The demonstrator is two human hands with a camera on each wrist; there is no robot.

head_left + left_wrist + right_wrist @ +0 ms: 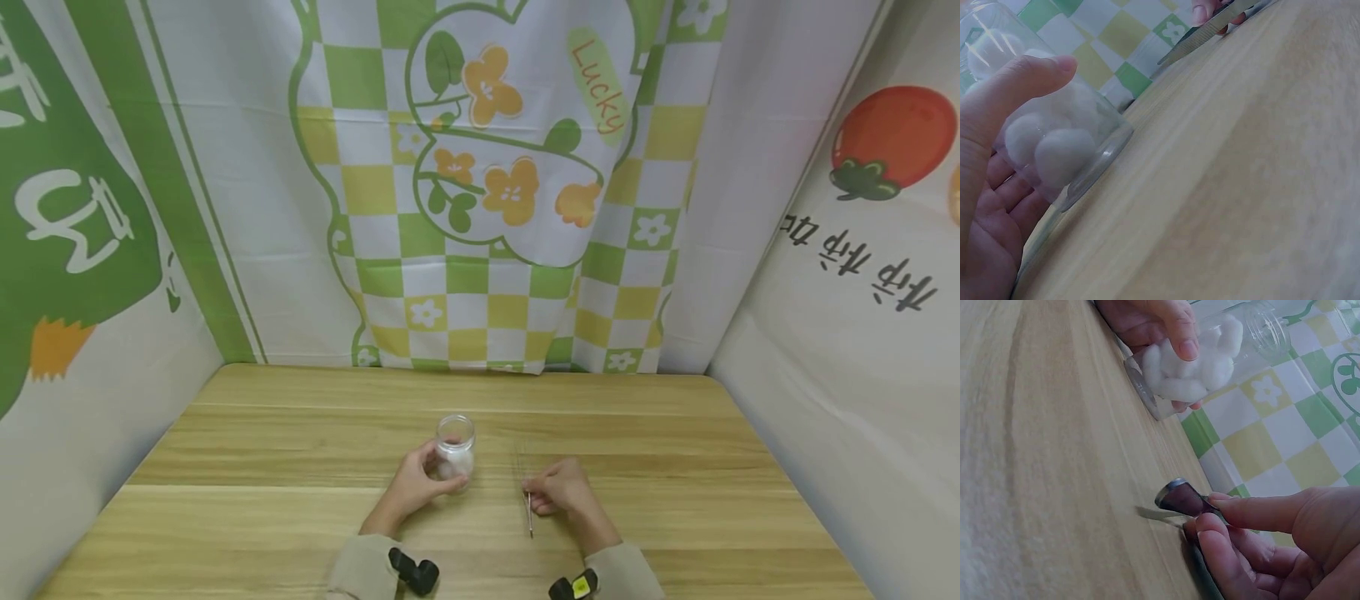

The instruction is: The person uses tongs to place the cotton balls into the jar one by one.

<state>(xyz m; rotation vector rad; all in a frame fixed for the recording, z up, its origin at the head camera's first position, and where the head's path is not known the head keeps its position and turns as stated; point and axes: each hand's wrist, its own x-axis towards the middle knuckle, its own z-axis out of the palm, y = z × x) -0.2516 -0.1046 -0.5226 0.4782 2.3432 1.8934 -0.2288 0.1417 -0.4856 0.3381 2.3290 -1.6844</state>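
A clear open-topped jar (455, 446), partly filled with white cotton balls (1063, 153), is at the middle of the table. My left hand (422, 482) grips its side, with the thumb (1183, 340) across the front and the other fingers behind. The jar's base is at the tabletop; whether it touches is hard to tell. To the right of the jar, my right hand (561, 487) pinches slim metal tweezers (530, 517) between thumb and fingers. Their ridged side (1207, 31) shows in the left wrist view. Nothing is seen between their tips.
The wood-grain table (300, 433) spreads around both hands. At its back edge hangs a green and yellow checked curtain (465, 317). White printed cloths, including one with a red fruit (892, 137), close off the left and right sides.
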